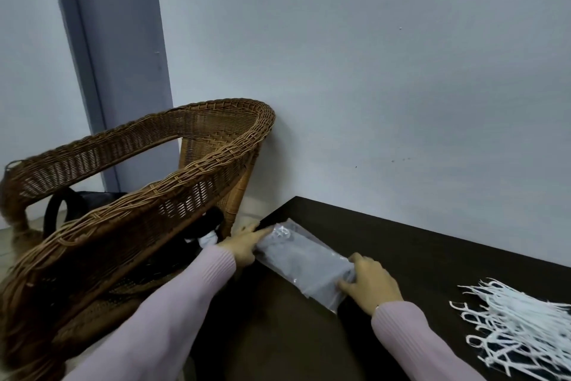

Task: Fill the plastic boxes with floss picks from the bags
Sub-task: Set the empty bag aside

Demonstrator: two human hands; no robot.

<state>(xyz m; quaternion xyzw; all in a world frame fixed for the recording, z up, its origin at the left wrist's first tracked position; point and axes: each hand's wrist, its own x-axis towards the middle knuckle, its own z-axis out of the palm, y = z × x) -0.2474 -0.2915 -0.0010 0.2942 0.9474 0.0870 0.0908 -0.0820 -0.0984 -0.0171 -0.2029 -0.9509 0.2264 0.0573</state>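
One clear plastic bag (304,263) lies low in the middle of the frame, on the near left corner of the dark counter (417,257), slanting from upper left to lower right. Two hands on it, one per end: the left hand (244,246) has its grip on the upper left end, fingers running along the bag's edge, and the right hand (370,283) has its fingers curled over the lower right end, holding it. Can't make out what's inside, it's too blurry. Both sleeves are pale pink. One loose pile of white floss picks (519,325) sits at the lower right, well apart from the bag. One wicker chair (148,195) fills the left side, with something black on its seat.
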